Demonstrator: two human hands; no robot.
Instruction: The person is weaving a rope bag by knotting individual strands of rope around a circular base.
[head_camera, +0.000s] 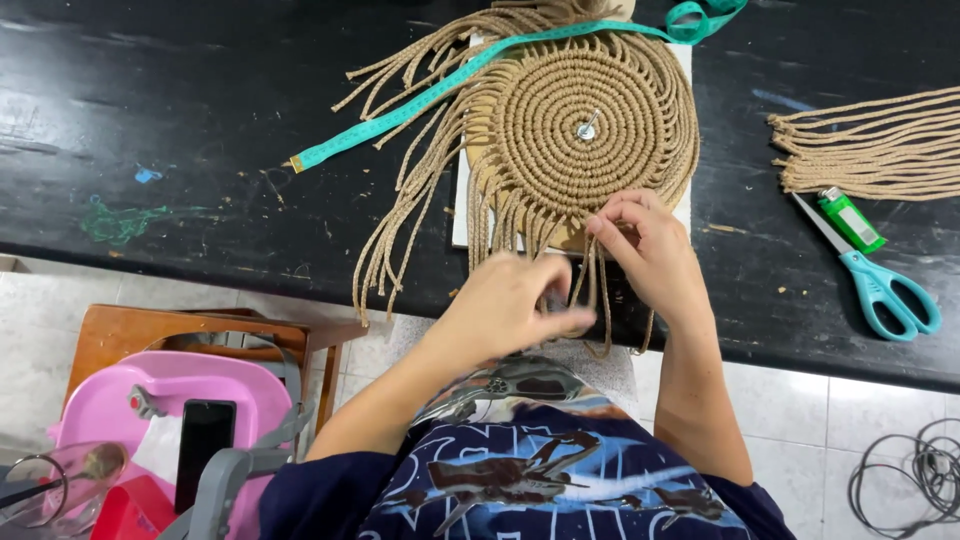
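**Both hands on the hanging cords at the near edge of the woven disc**

My right hand (648, 243) sits at the near rim of the round cord mat (585, 120), fingers pinched shut on one or two of the loose cords (597, 290) that drop from its edge. My left hand (510, 305) is lower and nearer to my body, closed around the same bunch of strands a little further down (it is blurred, so I cannot tell exactly which strands it has).

The mat lies flat on a pale board (462, 200) on the black table (180, 130), directly ahead of both hands, with a metal pin (587, 128) through its centre. The cords I hold run from the rim straight toward me and over the table edge, so their long axis points from the mat to my chest. My right hand is the one nearer to the rim; my left is further along the strands, away from it.

More cord ends fan out to the left of the mat. A teal tape measure (420, 105) crosses its far side diagonally. Well off to my right lie a separate bundle of cut cords (870, 145), a green lighter (852, 218) and teal-handled scissors (885, 285), the lighter just beside the scissor blades. Down at my left, below the table, a pink tray (120, 400) holds a dark phone (203, 450).
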